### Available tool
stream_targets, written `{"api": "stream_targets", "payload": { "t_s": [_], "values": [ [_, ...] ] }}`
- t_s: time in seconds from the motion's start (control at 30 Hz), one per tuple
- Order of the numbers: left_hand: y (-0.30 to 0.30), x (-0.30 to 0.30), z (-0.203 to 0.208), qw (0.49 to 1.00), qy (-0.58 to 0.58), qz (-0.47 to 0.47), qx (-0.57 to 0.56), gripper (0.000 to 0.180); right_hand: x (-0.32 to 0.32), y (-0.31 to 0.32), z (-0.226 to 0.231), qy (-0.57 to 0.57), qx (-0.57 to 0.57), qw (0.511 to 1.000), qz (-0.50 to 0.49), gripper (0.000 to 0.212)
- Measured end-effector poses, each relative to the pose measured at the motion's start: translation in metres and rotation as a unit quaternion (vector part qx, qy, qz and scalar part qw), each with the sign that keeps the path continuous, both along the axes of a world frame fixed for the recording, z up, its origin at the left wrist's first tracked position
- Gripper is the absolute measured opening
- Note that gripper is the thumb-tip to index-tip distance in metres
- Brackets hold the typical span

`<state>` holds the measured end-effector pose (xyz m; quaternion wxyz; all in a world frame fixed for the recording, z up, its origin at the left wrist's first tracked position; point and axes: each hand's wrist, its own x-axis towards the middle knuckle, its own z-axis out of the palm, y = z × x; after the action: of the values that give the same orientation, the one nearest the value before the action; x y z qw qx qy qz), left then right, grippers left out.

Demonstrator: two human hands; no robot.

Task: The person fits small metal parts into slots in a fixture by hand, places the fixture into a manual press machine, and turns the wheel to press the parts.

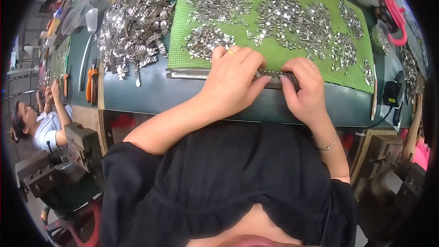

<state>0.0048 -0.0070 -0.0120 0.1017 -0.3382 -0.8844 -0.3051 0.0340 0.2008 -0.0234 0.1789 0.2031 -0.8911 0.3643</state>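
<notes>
A long narrow metal bar (pixel 187 74) lies along the front edge of the green textured mat (pixel 270 48). A row of small metal links shows on it between my hands. My left hand (pixel 235 77) is closed over the bar, fingers curled on its far side and thumb reaching right. Just to the right, my right hand (pixel 305 87) is bent in a pinch at the bar, its thumb and fingertips close together. Whatever small part sits in that pinch is too small to make out. Loose metal pieces (pixel 208 41) lie on the mat just beyond my left hand.
A heap of linked metal strips (pixel 137 25) lies left of the mat. Orange-handled pliers (pixel 92 84) and a long spoon (pixel 87 50) are farther left. More piles of small parts (pixel 315 23) cover the mat. Pink-handled scissors (pixel 395 18) stand right. A co-worker (pixel 45 123) sits at left.
</notes>
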Motion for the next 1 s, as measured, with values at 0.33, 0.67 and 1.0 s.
{"api": "stream_targets", "payload": {
  "t_s": [0.33, 0.67, 1.0],
  "values": [
    [-0.107, -0.021, 0.009, 0.972, -0.014, 0.217, -0.083, 0.009, -0.029, -0.016, 0.024, 0.040, 0.065, 0.997, 0.015, 0.010],
    [-0.096, -0.022, 0.009, 0.977, -0.016, 0.167, -0.129, 0.006, -0.061, -0.051, 0.014, -0.002, 0.132, 0.987, 0.095, 0.004],
    [-0.111, -0.020, 0.009, 0.979, 0.026, 0.151, -0.133, 0.008, -0.062, -0.072, 0.015, -0.050, 0.178, 0.979, 0.082, 0.011]
  ]
}}
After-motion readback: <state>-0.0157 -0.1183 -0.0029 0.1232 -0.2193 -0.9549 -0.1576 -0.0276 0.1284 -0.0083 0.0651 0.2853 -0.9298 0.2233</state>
